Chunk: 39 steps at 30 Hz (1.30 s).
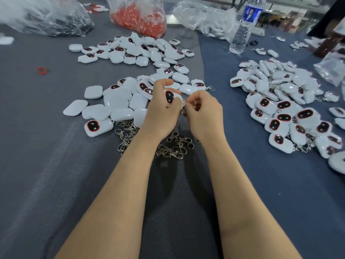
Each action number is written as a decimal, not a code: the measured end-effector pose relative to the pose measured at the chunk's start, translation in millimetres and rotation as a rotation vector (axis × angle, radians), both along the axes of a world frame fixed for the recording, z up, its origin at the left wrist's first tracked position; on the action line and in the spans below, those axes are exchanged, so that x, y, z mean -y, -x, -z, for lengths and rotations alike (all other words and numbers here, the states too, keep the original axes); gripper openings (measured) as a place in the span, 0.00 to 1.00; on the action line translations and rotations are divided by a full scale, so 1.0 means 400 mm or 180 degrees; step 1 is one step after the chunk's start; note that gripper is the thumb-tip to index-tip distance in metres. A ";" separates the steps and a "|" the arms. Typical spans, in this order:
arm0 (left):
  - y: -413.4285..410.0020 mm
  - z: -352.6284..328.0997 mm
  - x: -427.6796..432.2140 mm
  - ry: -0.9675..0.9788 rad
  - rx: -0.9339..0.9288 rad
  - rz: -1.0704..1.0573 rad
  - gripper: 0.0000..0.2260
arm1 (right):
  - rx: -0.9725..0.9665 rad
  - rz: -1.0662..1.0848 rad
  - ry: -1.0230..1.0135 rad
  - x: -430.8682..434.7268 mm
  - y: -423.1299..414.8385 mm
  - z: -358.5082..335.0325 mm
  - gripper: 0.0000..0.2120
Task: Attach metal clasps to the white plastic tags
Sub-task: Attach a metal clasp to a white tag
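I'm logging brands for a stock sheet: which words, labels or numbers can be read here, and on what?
No text here is readable.
Water bottle, blue label: print too blurred to read.
White tags: dark red-rimmed windows, no lettering visible.

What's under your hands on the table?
Loose clasps lie on the cloth under the left hand, which holds a tag, and the right hand. The wrists cover part of the heap, so the rest is hidden.

Your table [56, 165], covered in grey and blue cloth [261, 174]
Loose clasps [168, 148] lie nearest you, 2 heaps of white tags [112, 101] beyond them, a 3rd heap [280, 109] on your right; plastic bags [138, 15], a water bottle [242, 30] and a red ring [41, 70] farther off.
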<state>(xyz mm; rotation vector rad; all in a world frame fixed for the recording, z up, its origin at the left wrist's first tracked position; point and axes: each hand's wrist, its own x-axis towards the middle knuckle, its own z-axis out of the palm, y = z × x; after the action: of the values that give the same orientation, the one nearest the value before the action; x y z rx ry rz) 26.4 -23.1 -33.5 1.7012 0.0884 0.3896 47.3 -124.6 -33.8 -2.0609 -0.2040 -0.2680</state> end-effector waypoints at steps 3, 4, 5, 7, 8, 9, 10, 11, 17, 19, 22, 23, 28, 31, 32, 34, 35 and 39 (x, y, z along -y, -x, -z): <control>0.000 0.005 -0.001 -0.0053 0.0033 -0.0013 0.16 | 0.0008 -0.0017 -0.0021 -0.001 0.002 0.000 0.09; -0.001 0.006 -0.002 -0.0078 0.0045 -0.0022 0.16 | 0.0014 -0.0013 -0.0011 -0.002 0.002 0.000 0.09; -0.001 0.007 -0.002 -0.0095 0.0054 -0.0031 0.16 | 0.0020 -0.0007 0.0002 -0.003 0.002 0.001 0.09; -0.003 0.009 -0.003 -0.0084 0.0060 -0.0039 0.15 | 0.0021 -0.0005 0.0004 -0.003 0.001 0.000 0.09; -0.003 0.010 -0.003 -0.0080 0.0053 -0.0040 0.15 | 0.0013 -0.0012 0.0006 -0.003 0.001 0.000 0.09; -0.003 0.011 -0.004 -0.0087 0.0042 -0.0045 0.15 | 0.0003 -0.0022 0.0016 -0.003 0.001 0.000 0.10; -0.003 0.012 -0.004 -0.0096 0.0036 -0.0053 0.15 | -0.0007 -0.0030 0.0033 -0.003 0.001 0.000 0.10; -0.004 0.012 -0.004 -0.0103 0.0040 -0.0059 0.15 | -0.0013 -0.0033 0.0049 -0.003 0.001 0.000 0.09; -0.002 0.012 -0.007 -0.0131 0.0055 -0.0082 0.16 | -0.0001 -0.0122 0.0114 0.000 0.001 0.000 0.08; -0.001 0.012 -0.006 -0.0133 0.0047 -0.0071 0.16 | 0.0014 -0.0153 0.0151 0.002 0.000 0.000 0.08; 0.000 0.012 -0.007 -0.0123 0.0060 -0.0067 0.15 | 0.0034 -0.0192 0.0191 0.003 0.000 0.001 0.07; 0.000 0.012 -0.008 -0.0113 0.0064 -0.0062 0.15 | 0.0050 -0.0211 0.0208 0.004 -0.001 0.001 0.07; -0.001 0.011 -0.009 -0.0094 0.0060 -0.0058 0.15 | 0.0140 -0.0285 0.0310 0.011 -0.003 0.004 0.07; -0.001 0.011 -0.009 -0.0110 0.0041 -0.0026 0.14 | 0.0114 -0.0284 0.0261 0.015 -0.006 0.005 0.08; -0.001 0.011 -0.009 -0.0132 0.0027 -0.0014 0.14 | 0.0108 -0.0274 0.0256 0.015 -0.007 0.006 0.08; -0.001 0.010 -0.008 -0.0179 0.0007 -0.0008 0.14 | 0.0109 -0.0262 0.0270 0.016 -0.009 0.007 0.09; -0.001 0.010 -0.008 -0.0199 0.0004 -0.0008 0.15 | 0.0100 -0.0263 0.0269 0.017 -0.010 0.008 0.09; 0.000 0.012 -0.007 -0.0224 -0.0025 0.0008 0.15 | 0.0088 -0.0281 0.0255 0.018 -0.012 0.008 0.10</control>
<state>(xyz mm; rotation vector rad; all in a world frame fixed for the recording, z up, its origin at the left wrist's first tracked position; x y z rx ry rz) 26.2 -20.5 -38.2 1.7723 0.0792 0.3880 52.0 -131.6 -36.9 -2.1219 -0.3265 -0.2376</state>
